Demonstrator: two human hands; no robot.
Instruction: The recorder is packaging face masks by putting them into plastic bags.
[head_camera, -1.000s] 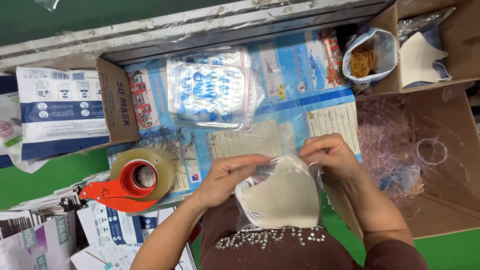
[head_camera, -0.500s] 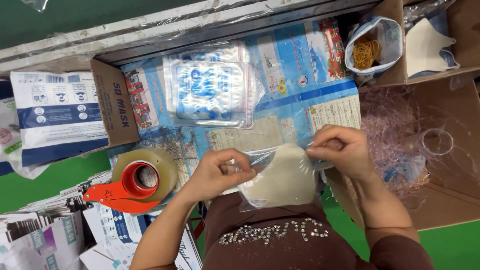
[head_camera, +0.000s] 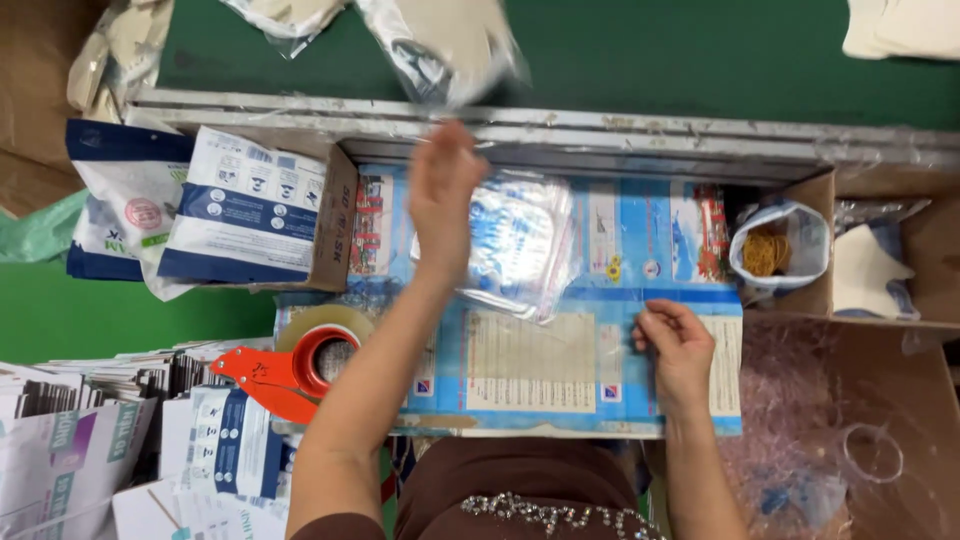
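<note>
**Two hands over a packing table, a bagged mask blurred above the far rail**

We see, from above, a green table (head_camera: 700, 50) crossed by a long grey metal rail (head_camera: 640, 135). Nearer us lies a flat blue printed cardboard sheet (head_camera: 620, 350) that serves as the work surface. At the left sits an open brown cardboard carton (head_camera: 335, 225) holding blue and white printed packets (head_camera: 245, 215); at the right, a small bag of yellow rubber bands (head_camera: 768, 252). An orange tape dispenser with a roll of clear tape (head_camera: 300, 365) lies at the sheet's left edge.

A stack of clear plastic bags (head_camera: 520, 245) rests on the sheet: thin, slippery and limp, best pinched at an open edge.

Beyond the rail, a clear plastic bag with a pale beige mask inside (head_camera: 455, 45) shows blurred, apart from either hand. We judge it very light, soft and slick, easiest held by a corner of the film.

Our left hand (head_camera: 440, 195) is raised over the stack, fingers spread and empty. Our right hand (head_camera: 678, 345) rests loosely curled on the sheet; we cannot tell whether it pinches anything.
</note>
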